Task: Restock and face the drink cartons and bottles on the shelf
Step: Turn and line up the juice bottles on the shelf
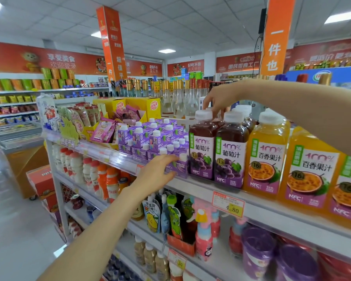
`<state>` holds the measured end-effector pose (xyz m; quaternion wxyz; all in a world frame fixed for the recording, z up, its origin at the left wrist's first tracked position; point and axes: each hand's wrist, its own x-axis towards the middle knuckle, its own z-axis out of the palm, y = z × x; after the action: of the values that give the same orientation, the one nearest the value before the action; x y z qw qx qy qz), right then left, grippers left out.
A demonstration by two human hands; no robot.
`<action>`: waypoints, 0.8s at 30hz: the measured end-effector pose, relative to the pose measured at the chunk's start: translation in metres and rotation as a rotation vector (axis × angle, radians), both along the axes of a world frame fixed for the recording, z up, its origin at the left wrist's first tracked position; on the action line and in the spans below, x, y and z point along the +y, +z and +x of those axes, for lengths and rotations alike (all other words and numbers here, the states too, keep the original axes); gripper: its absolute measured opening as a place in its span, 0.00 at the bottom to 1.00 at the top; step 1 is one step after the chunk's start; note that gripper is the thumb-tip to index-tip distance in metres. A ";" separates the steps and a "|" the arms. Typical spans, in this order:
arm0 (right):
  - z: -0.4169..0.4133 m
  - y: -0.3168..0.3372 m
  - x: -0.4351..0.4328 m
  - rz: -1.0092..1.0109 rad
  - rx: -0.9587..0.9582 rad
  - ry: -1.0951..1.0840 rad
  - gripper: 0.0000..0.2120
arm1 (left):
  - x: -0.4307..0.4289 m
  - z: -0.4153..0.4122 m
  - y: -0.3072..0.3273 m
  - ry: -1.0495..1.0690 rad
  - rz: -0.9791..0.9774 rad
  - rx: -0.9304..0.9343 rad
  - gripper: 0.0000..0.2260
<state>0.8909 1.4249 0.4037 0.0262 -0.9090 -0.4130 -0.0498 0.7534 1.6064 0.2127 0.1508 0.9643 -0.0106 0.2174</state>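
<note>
Your left hand (156,173), fingers straight, touches an upright purple carton (180,168). Your right hand (221,97) reaches among upright grape juice bottles (202,151), grip unclear.

Orange pillars (112,43), tiled ceiling (190,21), light panels (166,51), grey floor (12,220).

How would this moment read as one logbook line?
stage: facing shelf | left hand: flat against front purple carton | right hand: fingers down behind front grape juice bottles
</note>
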 end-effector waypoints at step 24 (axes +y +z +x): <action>-0.050 0.081 0.010 0.829 -0.099 0.267 0.16 | -0.010 -0.042 0.039 -0.028 -0.533 -0.336 0.14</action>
<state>0.8410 1.4353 0.4842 0.3751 -0.7568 -0.4727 -0.2510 0.7112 1.5962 0.2516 0.3971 0.8412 0.0089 0.3669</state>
